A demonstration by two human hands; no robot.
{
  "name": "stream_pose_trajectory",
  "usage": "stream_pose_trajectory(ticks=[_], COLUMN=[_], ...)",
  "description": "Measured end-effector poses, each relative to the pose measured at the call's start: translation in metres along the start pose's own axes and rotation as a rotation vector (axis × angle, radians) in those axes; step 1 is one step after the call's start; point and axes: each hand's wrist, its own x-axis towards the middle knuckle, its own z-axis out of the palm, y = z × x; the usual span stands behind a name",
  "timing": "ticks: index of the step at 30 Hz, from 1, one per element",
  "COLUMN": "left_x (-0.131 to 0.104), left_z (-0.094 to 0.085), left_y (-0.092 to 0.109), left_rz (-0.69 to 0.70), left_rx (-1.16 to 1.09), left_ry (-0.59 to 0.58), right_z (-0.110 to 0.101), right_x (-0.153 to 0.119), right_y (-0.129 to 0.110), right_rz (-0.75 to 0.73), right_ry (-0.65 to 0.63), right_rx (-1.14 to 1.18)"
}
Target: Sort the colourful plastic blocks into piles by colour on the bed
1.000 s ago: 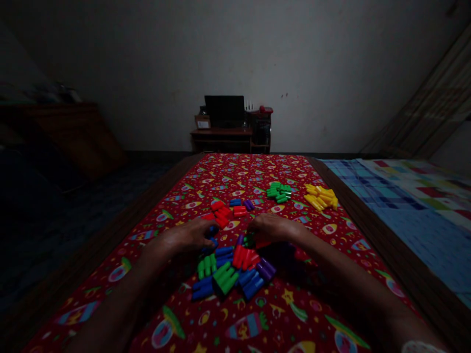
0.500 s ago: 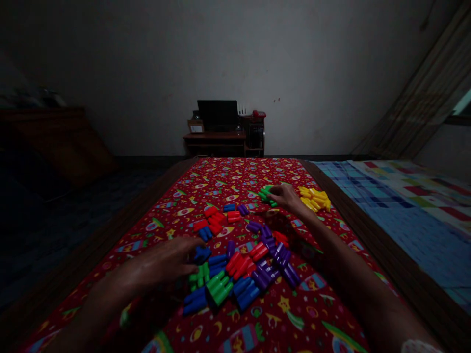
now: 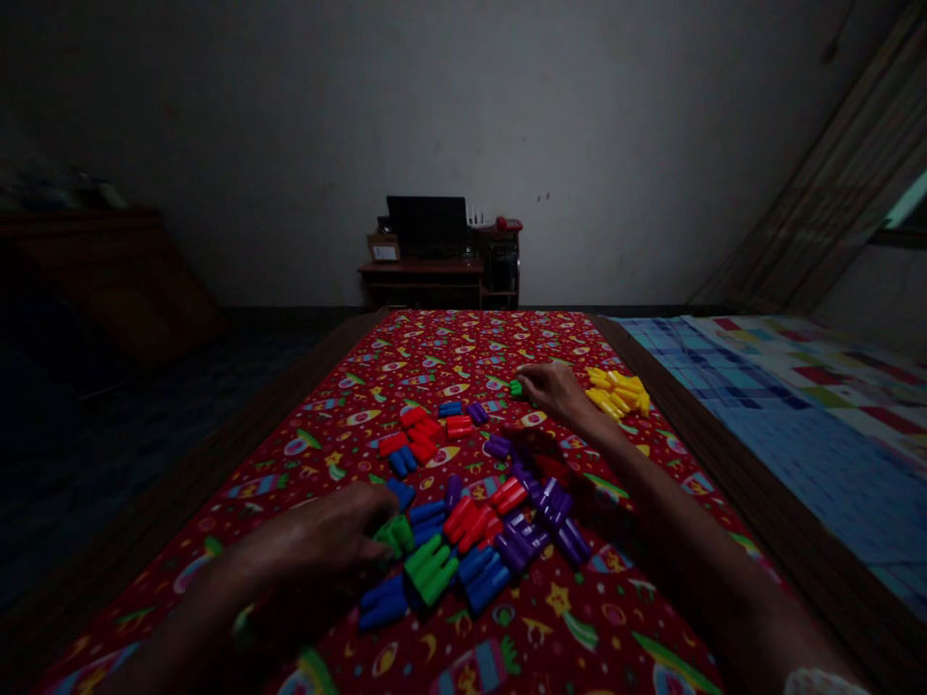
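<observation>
My left hand point(image 3: 358, 526) is closed at the left edge of a mixed pile, its fingertips gripping a green block point(image 3: 395, 536). Around it lie a blue block point(image 3: 383, 602), a larger green block point(image 3: 432, 568), red blocks point(image 3: 470, 523) and purple blocks point(image 3: 557, 507). Farther off, my right hand point(image 3: 554, 391) reaches over small green blocks point(image 3: 517, 388), which it mostly hides; its fingers bend down at them, and whether it grips one is unclear. Just right of that hand is a heap of yellow blocks point(image 3: 618, 393).
Red blocks point(image 3: 420, 432) and a few blue and purple ones lie left of centre on the patterned red cloth point(image 3: 463, 338). A desk point(image 3: 420, 268) with a monitor point(image 3: 427, 225) stands by the far wall. A blue checked cloth point(image 3: 695, 386) lies at right.
My left hand has moved slightly down, from a blue block to the green one. My right hand has shifted left over the green blocks, covering more of them.
</observation>
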Motion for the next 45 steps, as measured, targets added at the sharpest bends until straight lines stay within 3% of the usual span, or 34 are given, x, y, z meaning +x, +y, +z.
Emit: stream_pose_trajectory(ticks=[3,7,10,13,16,19,23,26,30,33,35,39,42,45], left_x=[0.006,0.018,0.027,0.031,0.030,0.025,0.015,0.007,0.004,0.011,0.018,0.032,0.039,0.044], left_z=[-0.018,-0.019,-0.004,0.005,0.007,0.012,0.028,0.042,0.060,0.071,0.074,0.067,0.053,0.035], left_y=[0.005,0.029,0.045,0.047,0.042,0.045,0.066,0.083,0.093,0.091,0.085,0.068,0.048,0.021], left_rz=[0.020,0.018,0.063,0.103,0.129,0.218,0.457,0.574,0.666,0.669,0.654,0.567,0.502,0.390], left_rx=[-0.108,-0.297,-0.405,-0.502,-0.460,-0.270,-0.048,0.087,0.226,0.298,0.334,0.387,0.370,0.283], left_ry=[0.009,0.434,0.560,0.570,0.583,0.554,0.440,0.340,0.236,0.261,0.311,0.412,0.436,0.478], right_z=[0.002,0.015,0.024,0.020,0.004,-0.012,-0.014,-0.009,-0.009,-0.017,-0.023,-0.029,-0.029,-0.029], right_x=[-0.015,-0.039,-0.043,-0.030,-0.012,0.000,0.004,0.001,-0.006,-0.008,-0.009,-0.021,-0.056,-0.107], right_y=[-0.043,-0.085,-0.089,-0.070,-0.033,0.013,0.061,0.075,0.071,0.057,0.042,0.009,-0.003,0.000], right_rz=[-0.195,-0.364,-0.341,-0.244,-0.118,0.048,0.186,0.253,0.320,0.320,0.281,0.068,-0.056,-0.059], right_ry=[-0.131,-0.257,-0.312,-0.230,-0.157,-0.297,-0.448,-0.407,-0.268,-0.166,-0.163,-0.343,-0.458,-0.495], right_rx=[0.230,0.392,0.321,0.259,0.162,0.025,-0.037,-0.101,-0.316,-0.441,-0.433,-0.158,0.101,0.177])
